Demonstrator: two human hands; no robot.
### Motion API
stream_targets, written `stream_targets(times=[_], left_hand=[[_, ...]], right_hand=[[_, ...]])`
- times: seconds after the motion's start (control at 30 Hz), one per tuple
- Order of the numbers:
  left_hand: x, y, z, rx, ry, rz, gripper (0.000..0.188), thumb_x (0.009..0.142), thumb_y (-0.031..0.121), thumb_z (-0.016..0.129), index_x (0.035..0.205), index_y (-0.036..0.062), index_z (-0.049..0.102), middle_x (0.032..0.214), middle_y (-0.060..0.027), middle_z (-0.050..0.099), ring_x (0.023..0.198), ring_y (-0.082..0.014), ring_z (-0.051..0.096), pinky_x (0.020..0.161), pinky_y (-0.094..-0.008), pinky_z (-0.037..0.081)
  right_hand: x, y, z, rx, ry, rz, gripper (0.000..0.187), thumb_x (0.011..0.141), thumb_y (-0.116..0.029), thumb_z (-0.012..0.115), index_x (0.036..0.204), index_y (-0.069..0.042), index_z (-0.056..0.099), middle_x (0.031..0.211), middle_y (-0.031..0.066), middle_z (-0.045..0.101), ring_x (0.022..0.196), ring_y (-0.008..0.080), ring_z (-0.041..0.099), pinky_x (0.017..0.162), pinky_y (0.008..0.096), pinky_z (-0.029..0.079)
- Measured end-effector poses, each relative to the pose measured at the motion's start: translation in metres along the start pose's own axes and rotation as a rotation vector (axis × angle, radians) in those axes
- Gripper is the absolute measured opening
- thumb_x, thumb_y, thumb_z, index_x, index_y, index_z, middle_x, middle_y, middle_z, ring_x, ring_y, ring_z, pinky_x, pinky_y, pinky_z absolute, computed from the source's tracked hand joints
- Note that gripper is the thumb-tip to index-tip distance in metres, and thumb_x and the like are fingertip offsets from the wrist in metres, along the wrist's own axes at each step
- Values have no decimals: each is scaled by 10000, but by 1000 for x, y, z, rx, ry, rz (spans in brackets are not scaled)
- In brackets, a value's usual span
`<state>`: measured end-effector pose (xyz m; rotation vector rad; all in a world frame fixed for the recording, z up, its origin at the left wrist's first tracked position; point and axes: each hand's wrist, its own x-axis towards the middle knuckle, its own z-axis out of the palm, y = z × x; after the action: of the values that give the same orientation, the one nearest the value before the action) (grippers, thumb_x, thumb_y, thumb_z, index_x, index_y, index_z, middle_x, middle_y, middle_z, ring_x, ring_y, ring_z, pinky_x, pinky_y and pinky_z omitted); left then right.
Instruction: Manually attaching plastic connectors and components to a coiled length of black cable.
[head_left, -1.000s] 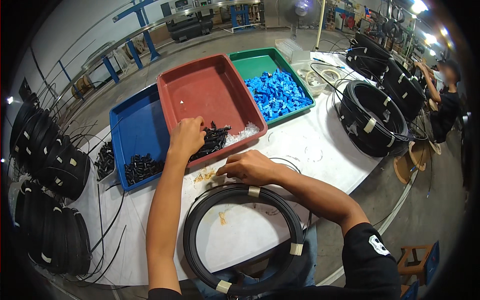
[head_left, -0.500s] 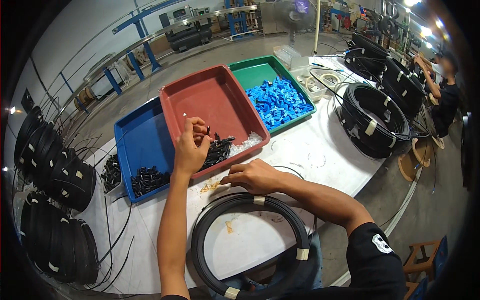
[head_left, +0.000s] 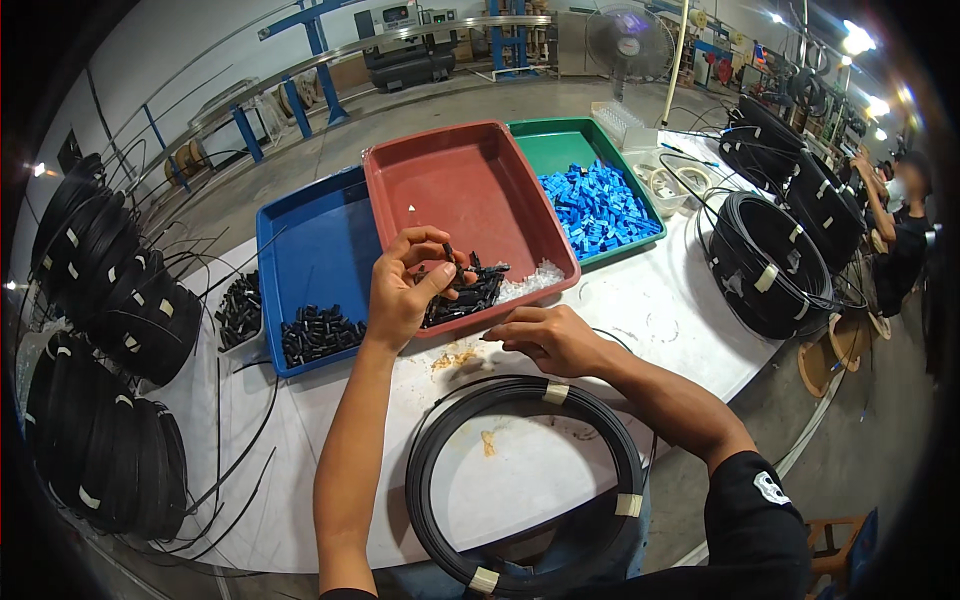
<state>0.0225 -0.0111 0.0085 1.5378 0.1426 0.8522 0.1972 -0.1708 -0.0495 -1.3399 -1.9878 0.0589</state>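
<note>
A small black tubular connector part (head_left: 449, 252) is pinched upright between the fingers of my left hand (head_left: 405, 290). That hand is over the near end of the red tray (head_left: 450, 190), beside a pile of similar black parts (head_left: 480, 290). In front of the tray, my right hand (head_left: 555, 340) is closed, its fingertips pinched together and pointing left. A thin black cable (head_left: 625, 346) curves up from the coil and passes behind this hand; its end seems to be in the fingers, mostly hidden. Below my hands lies the black cable coil (head_left: 425, 480), bound with pale tape.
Left of the red tray, a blue tray (head_left: 315, 240) holds black parts. A green tray (head_left: 560, 135) behind it holds blue clips (head_left: 597, 210). Clear plastic bits (head_left: 535, 282) lie in the red tray. Cable coils (head_left: 765, 265) stand at both sides; a person (head_left: 900, 220) works far right.
My view has shifted, so the trays and coil appear farther right. My left hand has lifted a little from the pile with the black part, and my right hand has turned slightly.
</note>
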Motion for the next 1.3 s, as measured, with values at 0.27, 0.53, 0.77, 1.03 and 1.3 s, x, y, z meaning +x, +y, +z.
stream_targets(times=[0.27,0.53,0.77,1.03,1.3], left_hand=[[-3,-17,5,35,-48,204,272,805,-36,717,912,81,496,998,-117,663,876,-122,637,809,-262,541],[-11,-30,32,230,-7,135,212,833,-47,709,995,39,604,973,-40,660,876,-73,622,810,-224,516],[-14,-17,38,432,-64,169,343,813,-24,730,1142,38,655,907,-17,650,847,-73,627,738,-218,514],[-14,1,45,693,-148,281,396,773,-57,718,1151,48,666,892,-54,656,767,-111,652,693,-245,544],[-14,-2,47,605,-46,284,436,739,-76,730,1148,56,657,885,-82,700,841,-163,718,779,-281,578]], right_hand=[[1,2,-5,164,67,14,425,798,100,643,1187,-69,651,1012,119,705,898,306,702,729,369,580],[3,-7,-16,253,141,156,491,866,-22,672,1331,-39,516,925,153,707,825,287,699,701,371,532],[3,-3,-13,90,148,118,504,831,42,704,1299,-9,524,970,137,724,873,257,727,703,341,576],[1,4,-9,52,168,47,393,835,3,709,1194,-10,549,954,139,715,886,309,708,709,387,557],[4,-6,-17,56,190,130,347,835,3,731,1137,-19,562,926,113,721,717,243,707,603,321,543]])
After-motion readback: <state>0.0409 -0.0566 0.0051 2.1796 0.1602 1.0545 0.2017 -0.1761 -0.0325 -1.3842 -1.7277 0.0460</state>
